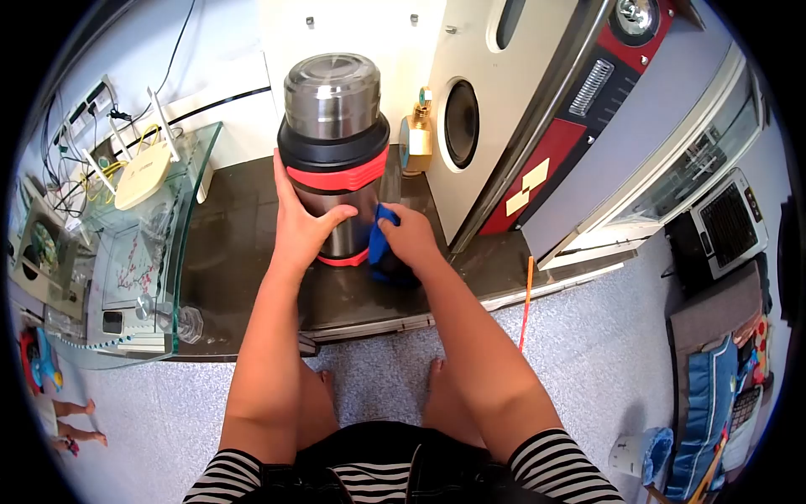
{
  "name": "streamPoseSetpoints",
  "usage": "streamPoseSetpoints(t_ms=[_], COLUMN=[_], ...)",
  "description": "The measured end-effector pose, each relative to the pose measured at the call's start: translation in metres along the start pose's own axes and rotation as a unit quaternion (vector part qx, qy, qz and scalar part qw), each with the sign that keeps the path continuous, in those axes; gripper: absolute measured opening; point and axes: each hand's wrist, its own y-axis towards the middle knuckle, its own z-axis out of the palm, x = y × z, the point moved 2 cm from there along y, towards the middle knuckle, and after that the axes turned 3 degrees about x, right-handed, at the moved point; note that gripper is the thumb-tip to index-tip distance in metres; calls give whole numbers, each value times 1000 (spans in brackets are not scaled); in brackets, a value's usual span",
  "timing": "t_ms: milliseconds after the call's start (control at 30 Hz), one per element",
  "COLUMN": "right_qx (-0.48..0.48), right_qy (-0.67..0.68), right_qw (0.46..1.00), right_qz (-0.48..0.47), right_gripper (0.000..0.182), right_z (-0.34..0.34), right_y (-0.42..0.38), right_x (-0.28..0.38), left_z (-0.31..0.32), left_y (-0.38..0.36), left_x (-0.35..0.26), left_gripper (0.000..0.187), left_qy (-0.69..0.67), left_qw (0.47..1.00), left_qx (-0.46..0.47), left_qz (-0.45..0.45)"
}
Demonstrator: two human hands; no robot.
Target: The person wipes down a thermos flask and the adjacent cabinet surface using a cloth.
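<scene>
My left hand grasps a steel flask with red bands, upright on a dark counter, while my right hand clutches a blue cloth against its lower right side. A gold bottle stands behind the flask; a white router sits farther left.

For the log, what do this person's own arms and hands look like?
The left hand and right hand are gloveless. Both forearms are uncovered, with no watch or bracelet visible. The short sleeves have black and white stripes.
</scene>
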Motion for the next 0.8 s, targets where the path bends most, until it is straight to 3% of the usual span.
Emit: streamPoseSetpoints(t_ms=[33,100,167,300,367,400,500,533,600,667,767,800], right_qx=[57,-77,-141,-51,-71,-72,-67,-48,-28,-127,-122,-137], right_qy=[-21,64,180,249,234,234,208,223,238,223,223,234], right_qw=[997,988,967,967,968,968,972,970,967,955,951,947], right_qz=[37,-116,-113,-19,-62,-63,-88,-89,-86,-150,-173,-171], right_gripper=[42,38,34,33,32,32,31,31,32,32,32,29], right_z=[-1,2,-11,-16,-13,-13,-15,-18,-19,-23,-18,-12], right_y=[4,20,18,7,1,-5,-18,-22,-30,-33,-28,-28], right_x=[-4,-12,22,45,45,44,47,49,56,71,73,72], left_z=[0,-1,-1,-4,-10,-13,-35,-41,-49,-51,-34,-28], left_y=[0,1,2,7,11,10,12,10,7,5,0,-2], left_x=[1,7,14,6,23,15,11,8,8,11,-3,-5], left_gripper=[141,140,136,127,120,113,112,118,121,130,132,129], left_qy=[3,23,60,81,-37,-161,-206,-230,-192,-133,-113,-65], left_qw=[1000,1000,998,996,998,983,967,955,967,982,988,996], left_qx=[-2,-6,-16,-15,33,73,137,154,144,126,102,55], left_qz=[-3,5,-21,-37,-40,-54,-59,-102,-84,-52,-16,22])
